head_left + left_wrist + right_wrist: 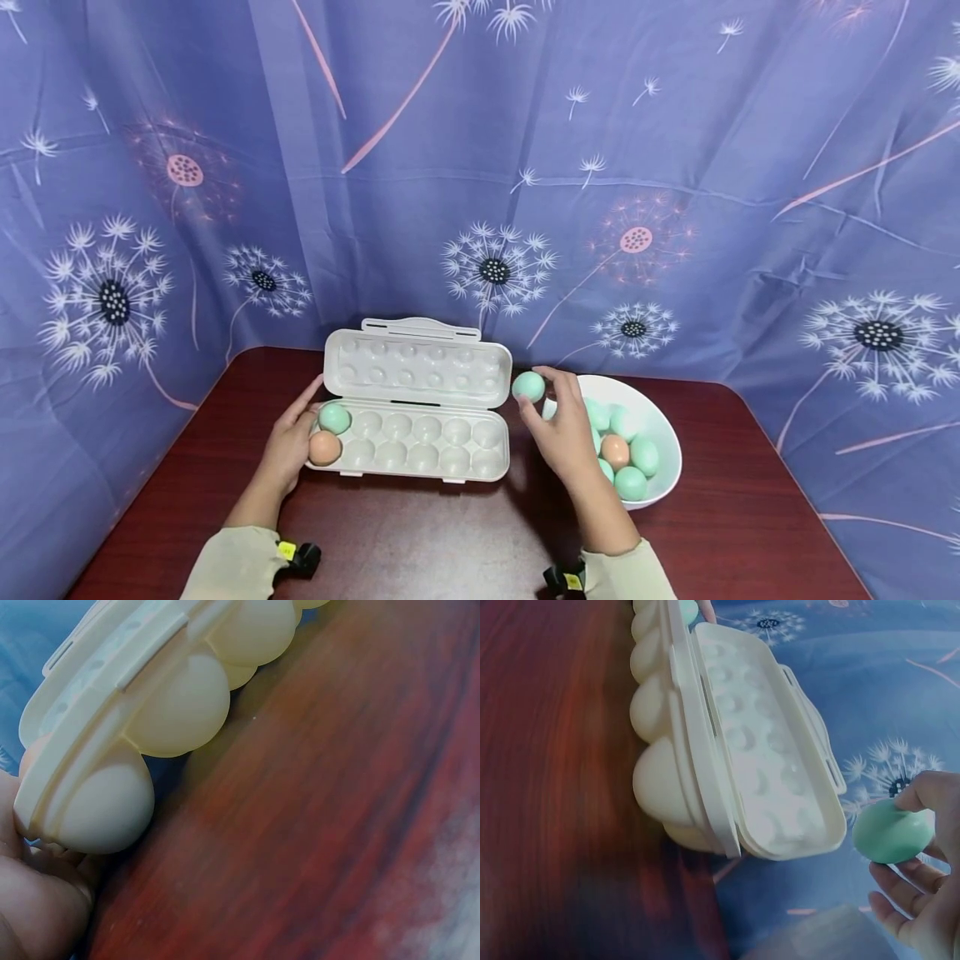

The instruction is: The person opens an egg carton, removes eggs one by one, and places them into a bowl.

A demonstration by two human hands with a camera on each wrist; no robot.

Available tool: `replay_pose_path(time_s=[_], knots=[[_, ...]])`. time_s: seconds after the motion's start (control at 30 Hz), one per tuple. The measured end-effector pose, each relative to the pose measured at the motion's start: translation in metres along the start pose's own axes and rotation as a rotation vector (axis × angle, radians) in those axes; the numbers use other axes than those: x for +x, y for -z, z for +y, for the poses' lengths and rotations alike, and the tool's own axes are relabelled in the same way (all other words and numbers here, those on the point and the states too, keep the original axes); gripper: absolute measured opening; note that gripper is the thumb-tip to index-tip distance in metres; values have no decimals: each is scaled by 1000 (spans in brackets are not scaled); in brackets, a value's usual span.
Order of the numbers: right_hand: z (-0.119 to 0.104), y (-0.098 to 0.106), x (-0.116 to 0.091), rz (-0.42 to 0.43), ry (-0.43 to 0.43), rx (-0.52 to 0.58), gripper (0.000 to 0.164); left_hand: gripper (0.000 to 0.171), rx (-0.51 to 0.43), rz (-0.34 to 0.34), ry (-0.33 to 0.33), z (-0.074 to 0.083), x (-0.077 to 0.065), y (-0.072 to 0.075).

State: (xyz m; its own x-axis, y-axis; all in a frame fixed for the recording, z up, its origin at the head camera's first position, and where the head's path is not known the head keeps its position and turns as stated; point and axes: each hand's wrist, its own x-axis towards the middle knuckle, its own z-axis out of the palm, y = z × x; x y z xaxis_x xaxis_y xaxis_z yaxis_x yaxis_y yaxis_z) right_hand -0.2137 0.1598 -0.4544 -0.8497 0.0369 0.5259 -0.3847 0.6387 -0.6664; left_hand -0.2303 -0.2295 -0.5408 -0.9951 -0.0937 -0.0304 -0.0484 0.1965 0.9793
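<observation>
A white plastic egg carton [408, 469] lies with its lid [420, 358] raised at the back. In its leftmost hollows sit a green egg [334, 418] at the back and a brown egg [325, 448] in front. My left hand [285, 446] grips the carton's left end; in the left wrist view, part of its fingers is hidden behind the carton. Between thumb and fingers, my right hand [561, 429] pinches another green egg [528, 386], held in the air just right of the carton. That egg [891, 831] also shows in the right wrist view.
Right of the carton stands a white bowl [670, 467] holding several green eggs and a brown egg [615, 451]; my right forearm covers its left side. All of this is on a dark red wooden table [405, 542]. A blue dandelion-print curtain [420, 217] hangs behind and at both sides.
</observation>
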Motion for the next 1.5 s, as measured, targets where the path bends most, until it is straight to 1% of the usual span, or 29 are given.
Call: replay_pose_path(time_s=[0.2, 0.5, 0.7, 0.8, 0.93, 1.1, 1.5], knots=[[9, 14, 1, 22, -43, 14, 46, 50, 1, 5, 8, -1, -1, 0], [22, 35, 5, 72, -102, -20, 45, 50, 13, 0, 9, -1, -1, 1], [33, 44, 6, 96, -143, -51, 45, 50, 9, -11, 19, -1, -2, 1], [40, 48, 6, 81, -184, -68, 45, 50, 11, -18, 27, -1, -2, 1], [46, 51, 6, 38, -241, -96, 46, 50, 17, -16, 27, -1, -3, 1], [49, 52, 6, -21, -286, -118, 48, 50, 19, -10, 25, -1, -3, 1], [57, 53, 7, -147, -298, -195, 48, 49, 22, -10, 21, 0, -2, 0]])
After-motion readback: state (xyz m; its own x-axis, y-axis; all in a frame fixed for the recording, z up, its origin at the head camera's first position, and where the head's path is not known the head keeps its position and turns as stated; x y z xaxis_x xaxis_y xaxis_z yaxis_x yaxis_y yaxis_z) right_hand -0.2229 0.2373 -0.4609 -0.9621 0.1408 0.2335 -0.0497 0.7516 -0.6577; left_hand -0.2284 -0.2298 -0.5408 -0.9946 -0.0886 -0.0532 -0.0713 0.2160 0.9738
